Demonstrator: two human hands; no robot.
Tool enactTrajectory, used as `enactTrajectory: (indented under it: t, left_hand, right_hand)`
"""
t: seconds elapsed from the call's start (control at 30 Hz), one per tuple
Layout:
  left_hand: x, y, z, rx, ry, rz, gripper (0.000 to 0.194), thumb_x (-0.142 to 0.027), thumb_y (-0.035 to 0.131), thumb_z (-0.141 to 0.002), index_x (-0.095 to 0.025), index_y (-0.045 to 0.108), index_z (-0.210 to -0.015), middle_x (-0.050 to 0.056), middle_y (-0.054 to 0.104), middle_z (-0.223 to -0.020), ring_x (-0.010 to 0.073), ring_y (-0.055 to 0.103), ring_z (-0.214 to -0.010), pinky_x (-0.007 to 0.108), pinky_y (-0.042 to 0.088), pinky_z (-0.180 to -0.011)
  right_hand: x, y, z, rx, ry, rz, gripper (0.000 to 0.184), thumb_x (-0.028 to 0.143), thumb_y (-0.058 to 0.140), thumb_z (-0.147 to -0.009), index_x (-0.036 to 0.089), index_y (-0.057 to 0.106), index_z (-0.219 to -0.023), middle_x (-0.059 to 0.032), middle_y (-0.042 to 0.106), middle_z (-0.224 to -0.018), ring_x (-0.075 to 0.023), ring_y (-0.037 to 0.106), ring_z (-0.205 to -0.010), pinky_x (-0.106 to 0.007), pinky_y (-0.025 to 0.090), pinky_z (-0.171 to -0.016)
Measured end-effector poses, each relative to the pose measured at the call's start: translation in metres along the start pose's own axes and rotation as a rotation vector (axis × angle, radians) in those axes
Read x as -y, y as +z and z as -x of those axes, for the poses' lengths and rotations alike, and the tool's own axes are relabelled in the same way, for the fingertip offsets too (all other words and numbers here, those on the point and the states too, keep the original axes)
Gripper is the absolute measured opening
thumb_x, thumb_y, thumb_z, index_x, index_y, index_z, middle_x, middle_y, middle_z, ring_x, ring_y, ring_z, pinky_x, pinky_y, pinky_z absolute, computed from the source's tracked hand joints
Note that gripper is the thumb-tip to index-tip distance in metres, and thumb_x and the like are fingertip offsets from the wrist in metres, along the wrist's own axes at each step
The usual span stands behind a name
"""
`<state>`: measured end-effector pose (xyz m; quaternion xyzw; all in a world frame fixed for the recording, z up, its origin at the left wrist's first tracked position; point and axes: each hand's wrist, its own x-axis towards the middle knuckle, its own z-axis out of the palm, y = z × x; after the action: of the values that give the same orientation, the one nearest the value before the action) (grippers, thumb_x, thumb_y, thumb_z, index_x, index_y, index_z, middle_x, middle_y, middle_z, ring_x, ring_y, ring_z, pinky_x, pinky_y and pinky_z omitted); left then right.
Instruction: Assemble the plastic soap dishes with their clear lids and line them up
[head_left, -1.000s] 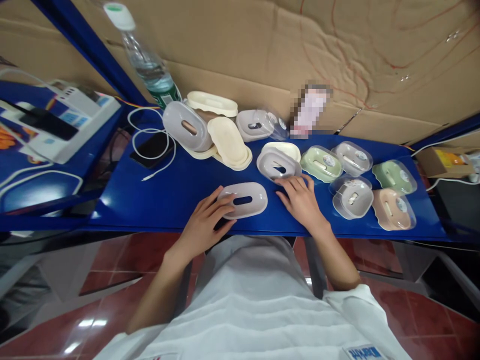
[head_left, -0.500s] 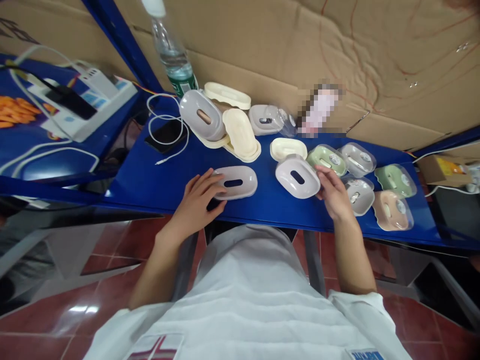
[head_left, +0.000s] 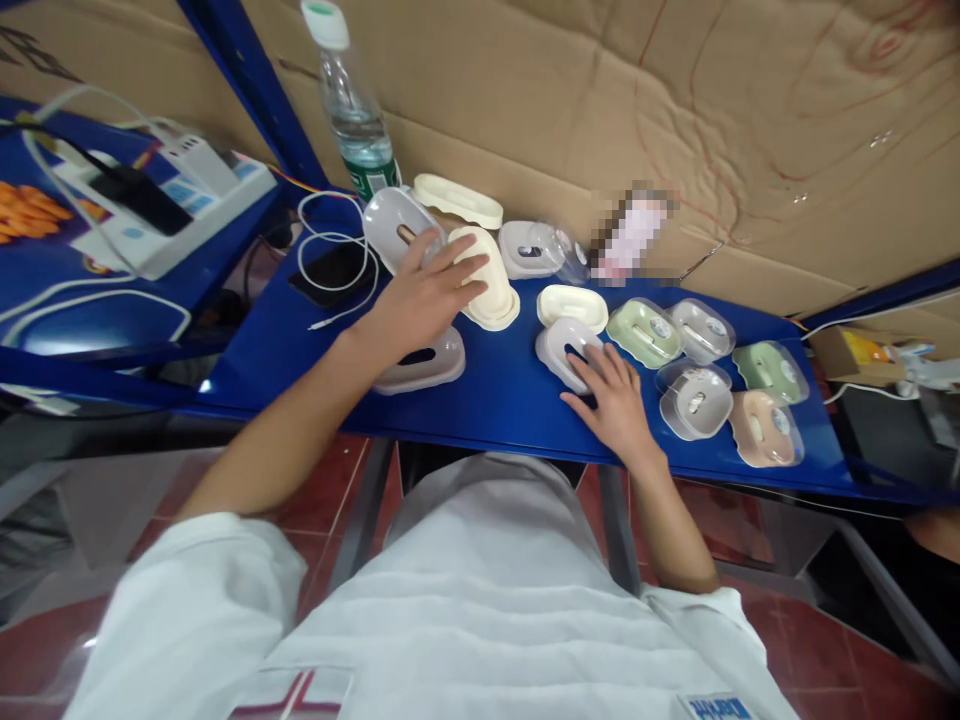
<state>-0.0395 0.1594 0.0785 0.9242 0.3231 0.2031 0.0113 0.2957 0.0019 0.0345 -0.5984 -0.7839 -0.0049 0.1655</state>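
Note:
My left hand (head_left: 420, 295) is stretched forward with fingers spread over a pile of plastic pieces. Its fingertips reach a cream oval tray (head_left: 491, 285), beside a tilted grey dish (head_left: 386, 225) with a slot; whether they touch is hard to tell. Below that wrist lies another slotted grey dish (head_left: 439, 365), partly covered by the forearm. My right hand (head_left: 615, 400) is open, with fingers resting on a slotted grey oval dish (head_left: 559, 350). Just behind this dish sits a cream oval tray (head_left: 574, 305).
Several lidded dishes, such as a green one (head_left: 645, 332) and a peach one (head_left: 765, 428), stand at right. A water bottle (head_left: 356, 130), a white cable (head_left: 300, 225) and a dark phone (head_left: 330, 275) are back left. Cardboard (head_left: 525, 100) walls the table's rear.
My left hand has left the front grey dish and moved forward to the cream trays. That dish appears further left. My right hand has shifted from its dish's right edge onto its top.

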Motion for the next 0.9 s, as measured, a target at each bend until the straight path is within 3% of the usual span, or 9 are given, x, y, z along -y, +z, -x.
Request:
enactTrajectory:
  t: [0.1,0.17,0.27,0.33,0.43,0.63,0.73,0.83,0.9]
  left_hand:
    - [-0.010,0.005,-0.020,0.020,0.082,-0.054,0.029,-0.003,0.049,-0.104,-0.011,0.076,-0.109,0.007,0.076,-0.114,0.0286,0.056,-0.144,0.073,0.014,-0.131]
    - [-0.035,0.013,-0.014,0.009,0.164,-0.047,0.027,-0.005,0.055,-0.103,-0.015,0.077,-0.117,0.006,0.075,-0.106,0.0257,0.064,-0.127,0.068,0.027,-0.129]
    - [-0.089,0.032,0.011,0.055,0.333,-0.008,0.030,-0.012,0.064,-0.103,-0.021,0.074,-0.130,0.007,0.075,-0.108,0.0245,0.067,-0.113,0.045,0.047,-0.112]
    - [-0.121,0.048,0.030,0.084,0.368,0.018,0.032,-0.012,0.066,-0.103,-0.018,0.072,-0.134,0.010,0.075,-0.115,0.0252,0.068,-0.110,0.043,0.049,-0.105]
    - [-0.150,0.067,0.056,0.035,0.311,0.112,0.040,-0.015,0.068,-0.104,-0.019,0.066,-0.143,0.012,0.073,-0.128,0.0269,0.066,-0.122,0.044,0.047,-0.111]
    - [-0.141,0.076,0.094,-0.334,0.043,0.102,0.040,-0.027,0.077,-0.101,-0.031,0.068,-0.139,0.010,0.069,-0.128,0.0288,0.065,-0.126,0.052,0.048,-0.117]
    - [-0.125,0.069,0.099,-0.284,-0.004,0.116,0.046,-0.030,0.077,-0.101,-0.028,0.064,-0.144,0.017,0.060,-0.150,0.0363,0.056,-0.143,0.058,0.051,-0.117]
    - [-0.114,0.065,0.100,-0.144,0.045,0.175,0.039,-0.025,0.070,-0.104,-0.023,0.065,-0.143,0.016,0.059,-0.156,0.0353,0.051,-0.152,0.055,0.052,-0.121]
    - [-0.110,0.067,0.100,-0.119,0.042,0.209,0.035,-0.024,0.068,-0.106,-0.022,0.067,-0.141,0.013,0.063,-0.153,0.0330,0.051,-0.153,0.053,0.052,-0.123]
  right_hand:
    - [0.000,0.006,0.021,-0.099,0.047,-0.110,0.041,0.043,0.059,-0.110,0.028,0.067,-0.147,-0.0110,0.068,-0.151,-0.0360,0.051,-0.153,-0.059,0.050,-0.119]
    - [0.000,0.007,0.033,-0.207,0.098,-0.235,0.039,0.041,0.062,-0.109,0.028,0.069,-0.145,-0.0106,0.071,-0.146,-0.0327,0.061,-0.144,-0.056,0.052,-0.120]
    - [0.004,0.004,0.044,-0.312,0.136,-0.412,0.040,0.036,0.065,-0.108,0.029,0.067,-0.147,-0.0099,0.072,-0.145,-0.0307,0.066,-0.139,-0.055,0.053,-0.119]
    - [0.010,0.001,0.047,-0.276,0.092,-0.466,0.041,0.034,0.066,-0.107,0.032,0.066,-0.148,-0.0080,0.072,-0.146,-0.0305,0.064,-0.141,-0.056,0.052,-0.121]
    - [0.019,-0.002,0.047,-0.144,-0.021,-0.474,0.044,0.034,0.066,-0.107,0.034,0.064,-0.151,-0.0059,0.068,-0.152,-0.0305,0.060,-0.146,-0.057,0.049,-0.125]
    - [0.027,0.003,0.044,-0.045,-0.184,-0.375,0.045,0.032,0.063,-0.109,0.032,0.062,-0.154,-0.0071,0.064,-0.157,-0.0301,0.052,-0.154,-0.058,0.046,-0.127]
    - [0.032,0.008,0.037,0.050,-0.295,-0.310,0.042,0.032,0.061,-0.110,0.028,0.064,-0.152,-0.0086,0.058,-0.163,-0.0292,0.046,-0.159,-0.057,0.040,-0.131]
    - [0.036,0.011,0.029,0.124,-0.334,-0.206,0.041,0.033,0.056,-0.112,0.029,0.062,-0.153,-0.0088,0.053,-0.168,-0.0302,0.039,-0.163,-0.064,0.029,-0.134]
    - [0.037,0.012,0.024,0.157,-0.336,-0.141,0.042,0.035,0.054,-0.114,0.030,0.060,-0.155,-0.0090,0.049,-0.171,-0.0318,0.033,-0.166,-0.069,0.025,-0.134]
